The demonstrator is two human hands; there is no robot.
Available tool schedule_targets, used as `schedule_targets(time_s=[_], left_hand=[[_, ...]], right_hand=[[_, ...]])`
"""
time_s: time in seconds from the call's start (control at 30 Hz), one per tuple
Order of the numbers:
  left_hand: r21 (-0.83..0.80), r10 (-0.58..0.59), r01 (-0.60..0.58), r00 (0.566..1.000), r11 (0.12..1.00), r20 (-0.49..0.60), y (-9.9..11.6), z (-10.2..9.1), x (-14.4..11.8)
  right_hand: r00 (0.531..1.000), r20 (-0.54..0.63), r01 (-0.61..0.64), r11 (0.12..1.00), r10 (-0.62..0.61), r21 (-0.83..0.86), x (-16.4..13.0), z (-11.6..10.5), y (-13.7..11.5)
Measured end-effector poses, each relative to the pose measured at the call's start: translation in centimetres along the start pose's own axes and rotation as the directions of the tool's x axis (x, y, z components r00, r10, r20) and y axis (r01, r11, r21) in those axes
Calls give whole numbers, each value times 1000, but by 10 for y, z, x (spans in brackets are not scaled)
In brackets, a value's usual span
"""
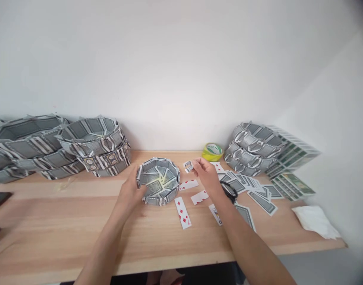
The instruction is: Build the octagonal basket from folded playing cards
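A shallow round basket made of folded playing cards (160,201) sits on the wooden table, its floor covered with overlapping cards and yellowish tape. My left hand (132,188) grips the left side of its wall, thumb inside the rim. Right of the basket, my right hand (202,168) pinches a small folded card piece (187,166) above the table. Below it lie cut red diamond strips, among them a seven of diamonds strip (183,213). A face card strip (215,214) is partly behind my right forearm. Black-handled scissors (229,191) are also partly covered by that arm.
Stacked card baskets stand at the left (105,148) and at the back right (252,148). A yellow tape roll (212,152) is near the wall. Loose cards (263,202), sheets of cards (292,186) and a white packet (316,221) lie at right.
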State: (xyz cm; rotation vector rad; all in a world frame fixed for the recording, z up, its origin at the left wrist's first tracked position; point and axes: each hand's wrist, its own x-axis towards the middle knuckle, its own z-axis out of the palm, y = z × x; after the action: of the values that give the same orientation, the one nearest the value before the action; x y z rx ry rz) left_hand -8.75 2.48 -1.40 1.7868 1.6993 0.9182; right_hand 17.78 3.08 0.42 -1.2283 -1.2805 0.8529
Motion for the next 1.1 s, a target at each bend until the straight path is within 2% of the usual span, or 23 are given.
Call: schedule_targets(time_s=[0.1,0.17,0.27,0.33,0.4,0.47,0.53,0.63,0.7,0.83,0.93,1.0,1.1], left_hand=[[-3,83,-83,992,997,93,0,-2,8],[-59,175,-166,967,984,185,2,-3,13],[-182,301,-252,896,950,328,9,-3,19],[-252,373,-288,821,924,433,17,-3,23],[-282,408,-302,769,911,492,26,-4,27],[-288,429,-321,735,902,525,34,-3,30],[-289,444,-338,720,896,533,40,-1,32],[-320,470,-349,729,880,497,41,6,31],[-341,469,-338,757,877,455,39,12,30],[-332,387,-272,852,903,353,35,14,27],[-326,317,-243,928,914,197,37,3,22],[-322,310,-257,942,911,126,40,-5,17],[-318,280,-221,948,922,153,43,-8,10]], right_hand=[[999,20,33,999,-33,5,-1,0,-1],[997,25,78,997,-78,-11,-1,0,-5],[992,47,123,991,-120,-51,-3,1,-13],[988,81,137,985,-129,-106,-3,1,-20],[980,128,173,969,-152,-177,-2,2,-28],[964,184,231,945,-191,-233,1,2,-36],[948,225,283,922,-226,-265,6,3,-41],[938,247,310,905,-242,-291,9,4,-41],[941,254,299,900,-224,-316,7,6,-36],[954,231,267,885,-189,-382,3,9,-17],[951,222,288,873,-214,-393,3,11,-4],[937,248,333,842,-246,-424,3,11,1],[898,306,432,762,-316,-482,1,10,2]])
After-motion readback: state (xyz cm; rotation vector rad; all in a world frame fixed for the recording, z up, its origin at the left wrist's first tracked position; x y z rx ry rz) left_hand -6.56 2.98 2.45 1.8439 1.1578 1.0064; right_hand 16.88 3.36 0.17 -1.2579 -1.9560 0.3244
